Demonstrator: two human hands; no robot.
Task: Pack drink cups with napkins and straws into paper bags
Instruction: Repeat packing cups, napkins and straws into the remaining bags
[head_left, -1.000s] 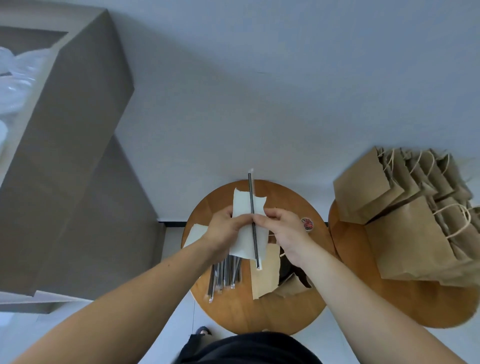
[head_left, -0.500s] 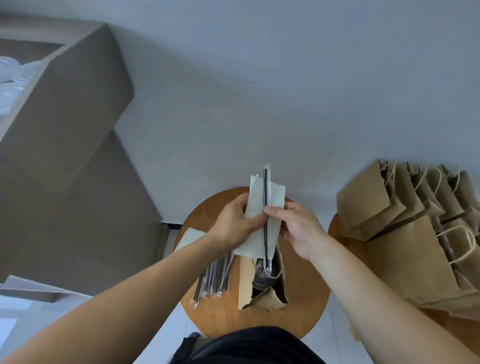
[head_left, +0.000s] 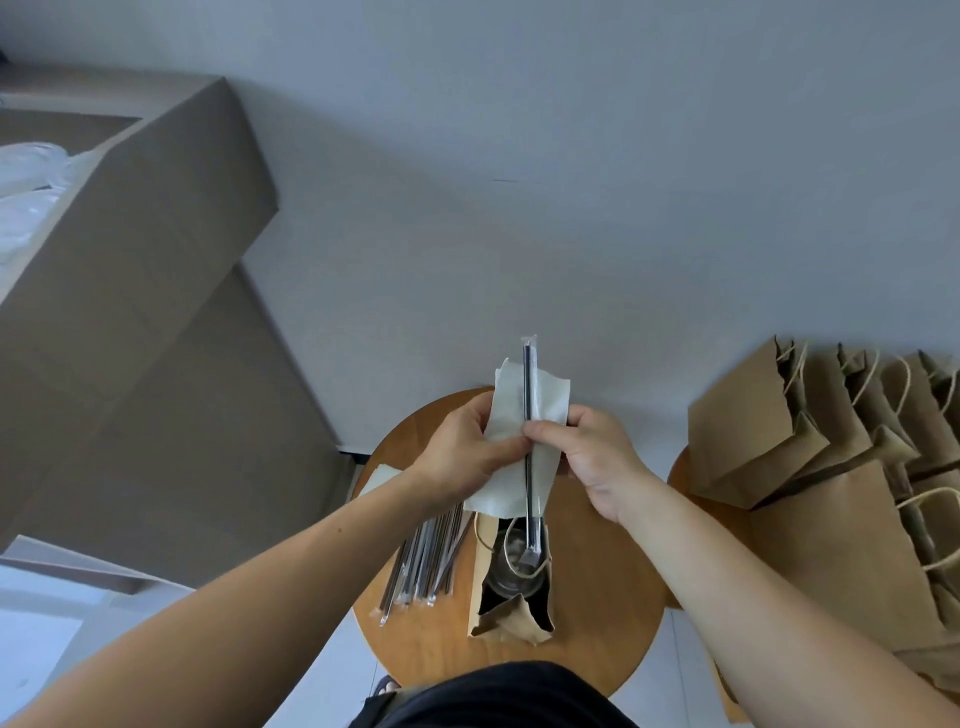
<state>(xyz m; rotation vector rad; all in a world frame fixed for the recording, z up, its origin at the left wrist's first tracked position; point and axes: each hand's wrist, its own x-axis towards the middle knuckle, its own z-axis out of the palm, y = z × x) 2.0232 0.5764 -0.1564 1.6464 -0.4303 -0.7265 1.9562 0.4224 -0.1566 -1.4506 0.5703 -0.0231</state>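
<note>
A white napkin (head_left: 519, 415) and a wrapped dark straw (head_left: 529, 374) are held together, upright, above an open paper bag (head_left: 511, 621) on the round wooden table (head_left: 597, 597). My left hand (head_left: 462, 452) grips the napkin from the left. My right hand (head_left: 592, 452) pinches the straw against the napkin from the right. The straw's lower end reaches into the bag's mouth, where a clear drink cup (head_left: 506, 577) stands.
Several wrapped straws (head_left: 423, 561) lie on the table left of the bag, with another napkin (head_left: 379, 475) behind them. Several paper bags (head_left: 831, 467) are piled on a second table at right. Large cardboard boxes (head_left: 130, 312) stand at left.
The napkin and straw stayed gripped in both hands and now hang straighter over the bag's mouth. The bag, tipped and crumpled a second ago, stands with the cup visible inside.
</note>
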